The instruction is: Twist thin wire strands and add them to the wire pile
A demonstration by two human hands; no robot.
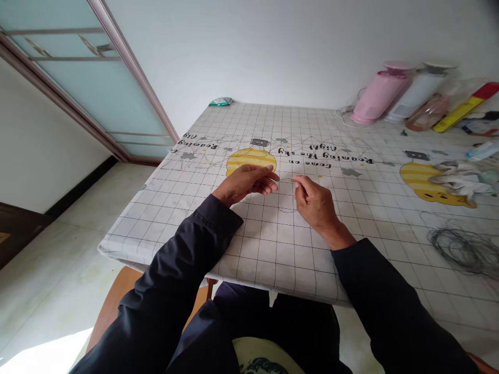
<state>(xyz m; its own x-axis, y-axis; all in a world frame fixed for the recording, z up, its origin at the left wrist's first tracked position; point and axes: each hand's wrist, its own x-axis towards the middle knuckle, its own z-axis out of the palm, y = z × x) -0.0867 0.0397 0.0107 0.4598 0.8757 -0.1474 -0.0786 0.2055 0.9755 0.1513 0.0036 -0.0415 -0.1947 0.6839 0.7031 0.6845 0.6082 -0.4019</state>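
Observation:
My left hand [253, 181] hovers over the table near a yellow striped bee print [249, 158]. Its fingers are stretched out and slightly apart, with nothing visible in them. A short gap to the right, my right hand [314, 201] is closed in a pinch, thumb against the bent forefinger, pointing at the left fingertips. Whatever sits in that pinch is too small to make out. Just below, a thin dark curved strand [287, 211] shows against the checked tablecloth [265, 244]; whether it reaches either hand I cannot tell.
On the right lies a loose coil of thin dark wire [463, 252], with a crumpled cloth [468, 179] behind it. A pink cylinder [382, 96], a white cylinder [417, 93] and a yellow-red box [465, 106] stand back right. A green-white packet [221, 102] rests at the far-left corner.

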